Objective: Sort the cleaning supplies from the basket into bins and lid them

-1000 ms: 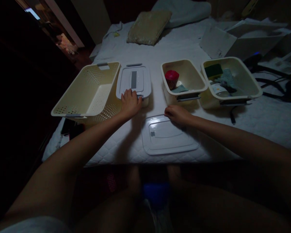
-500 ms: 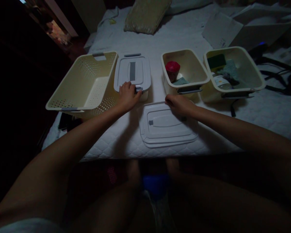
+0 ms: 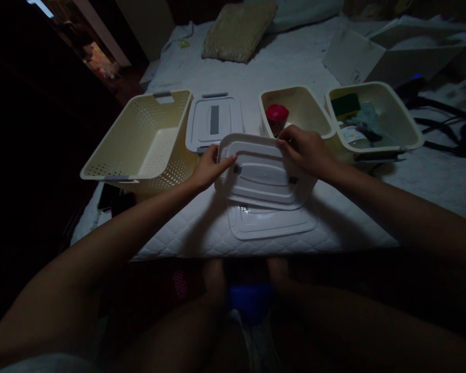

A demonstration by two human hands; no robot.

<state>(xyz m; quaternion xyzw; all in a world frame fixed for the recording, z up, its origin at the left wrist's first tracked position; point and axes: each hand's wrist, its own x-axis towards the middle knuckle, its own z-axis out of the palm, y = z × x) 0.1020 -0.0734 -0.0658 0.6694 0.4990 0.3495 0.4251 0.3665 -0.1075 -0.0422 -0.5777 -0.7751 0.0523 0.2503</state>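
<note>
Both hands hold a white plastic lid (image 3: 262, 173) lifted off the bed, tilted toward me. My left hand (image 3: 208, 167) grips its left edge and my right hand (image 3: 305, 150) grips its far right corner. A second white lid (image 3: 270, 224) lies flat on the white mattress (image 3: 349, 228) just beneath. Behind the raised lid stands an open cream bin (image 3: 306, 106) holding a red object (image 3: 277, 115). A closed lidded bin (image 3: 214, 122) sits to its left.
A large perforated cream basket (image 3: 140, 140) stands at the left. Another open cream bin (image 3: 392, 119) with a green sponge and cloth stands at the right. A pillow (image 3: 236, 31), cardboard box (image 3: 392, 52) and black cables (image 3: 446, 134) lie farther back. My knees are below the bed edge.
My left hand left the closed bin's latch and took the lid's left edge. Both hands raised the top lid off the lower one, toward the open bin.
</note>
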